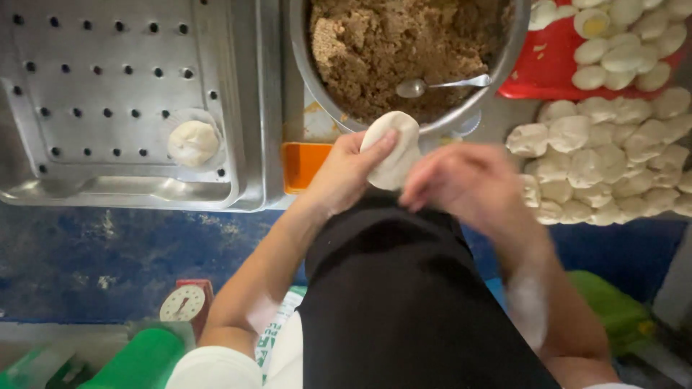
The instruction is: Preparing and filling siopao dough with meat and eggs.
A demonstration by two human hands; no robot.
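Dough disc [393, 150] is held over the lap at the rim of the metal bowl [504, 54]; it looks soft, light and tacky, easily torn, so best supported from under its edge with fingertips, not pinched mid-sheet. Left hand [344, 173] cups and grips it; right hand [461, 180] is blurred, fingers curled at its edge, hold unclear. Brown filling [389, 43] with spoon [440, 85] in the bowl, dough balls [605, 155] to the right, one bun [193, 142] on the perforated tray [108, 72].

Most of the perforated steel tray [108, 86] at upper left lay bare, apart from one dough ball [193, 142]. The filling bowl [411, 57] blocked top centre; piled dough pieces [605, 158] crowded the right.
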